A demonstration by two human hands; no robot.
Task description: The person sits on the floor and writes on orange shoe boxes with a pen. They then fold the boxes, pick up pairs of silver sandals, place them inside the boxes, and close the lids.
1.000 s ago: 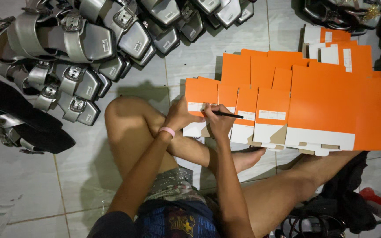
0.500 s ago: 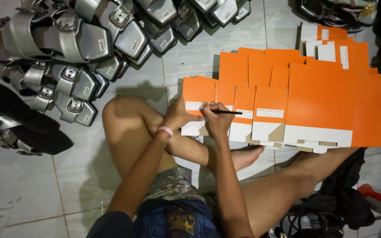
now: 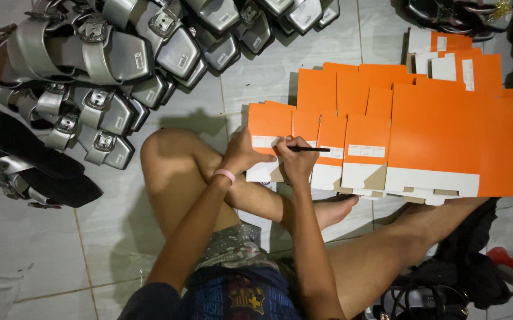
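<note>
The right hand (image 3: 296, 159) is pinching a black pen (image 3: 308, 149), hiding its tip against a white label (image 3: 266, 141). The left hand (image 3: 243, 155) is lying open, steadying the flat orange box (image 3: 270, 121). Beyond, more orange flats (image 3: 446, 127) are overlapping on the floor (image 3: 256, 77); silver sandals (image 3: 120, 53) are running past the frame's edge.

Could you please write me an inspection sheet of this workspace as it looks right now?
Surface: pale tiled floor; the person sits on it cross-legged.
Job's things: flat orange box blanks fanned out in overlapping rows, each with a white label; a thin black pen rests its tip on the label of the leftmost blank.
Clutter: heap of silver buckled sandals at upper left, black-soled ones at far left; dark bags at lower right.
Grippers: left hand presses the leftmost blank flat, pink wristband on that wrist; right hand grips the pen.
Cables: black cord at the bottom right.
Surroundings: more dark footwear at upper right.
</note>
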